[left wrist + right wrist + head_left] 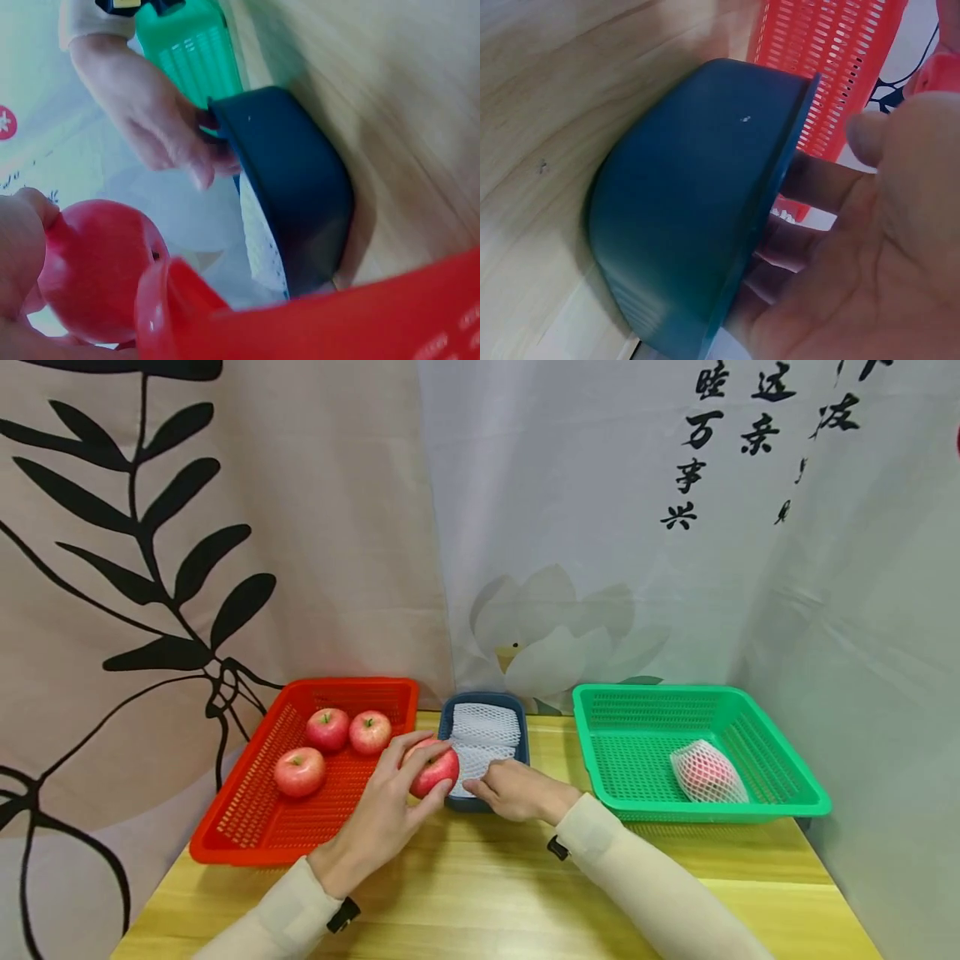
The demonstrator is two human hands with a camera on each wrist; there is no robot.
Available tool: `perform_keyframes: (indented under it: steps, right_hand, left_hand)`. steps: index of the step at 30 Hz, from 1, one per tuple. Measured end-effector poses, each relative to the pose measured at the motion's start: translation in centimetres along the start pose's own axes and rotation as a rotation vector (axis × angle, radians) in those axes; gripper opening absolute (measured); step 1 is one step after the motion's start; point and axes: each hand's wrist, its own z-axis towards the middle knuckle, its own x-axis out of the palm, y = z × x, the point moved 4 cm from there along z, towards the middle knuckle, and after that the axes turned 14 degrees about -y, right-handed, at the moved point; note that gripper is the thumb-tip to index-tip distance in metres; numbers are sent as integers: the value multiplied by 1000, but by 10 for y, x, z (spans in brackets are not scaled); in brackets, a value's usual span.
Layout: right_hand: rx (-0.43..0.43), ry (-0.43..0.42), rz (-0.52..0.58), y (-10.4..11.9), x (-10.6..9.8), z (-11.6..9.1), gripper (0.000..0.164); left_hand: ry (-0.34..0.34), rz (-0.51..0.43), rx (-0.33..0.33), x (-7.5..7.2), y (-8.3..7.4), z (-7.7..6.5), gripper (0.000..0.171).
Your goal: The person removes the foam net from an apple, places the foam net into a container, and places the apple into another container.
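Observation:
My left hand grips a red apple between thumb and fingers, beside the right edge of the red basket. In the left wrist view the apple is close by the red rim. A small dark blue box contains white foam net sleeves. Over its near right rim reaches my right hand, fingers dipping inside. Seen from the right wrist, the thumb stays apart from the fingers, whose tips are hidden behind the box wall.
Several apples, one of them near the left side, lie in the red basket. At the right stands a green basket holding an apple in a white foam net. All stand on a wooden table before a printed curtain.

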Motion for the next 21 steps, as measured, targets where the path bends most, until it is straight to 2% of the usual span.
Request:
perform_keyframes:
  steps: [7, 13, 21]
  right_hand:
    - [-2, -47, -43, 1, -7, -9, 40]
    - [4, -103, -67, 4, -14, -16, 41]
    - [-41, -164, -105, 12, -22, -24, 34]
  left_hand:
    - [11, 37, -57, -11, 9, 5, 52]
    - [38, 74, -109, -18, 18, 7, 53]
    - [64, 122, -153, -29, 26, 11, 56]
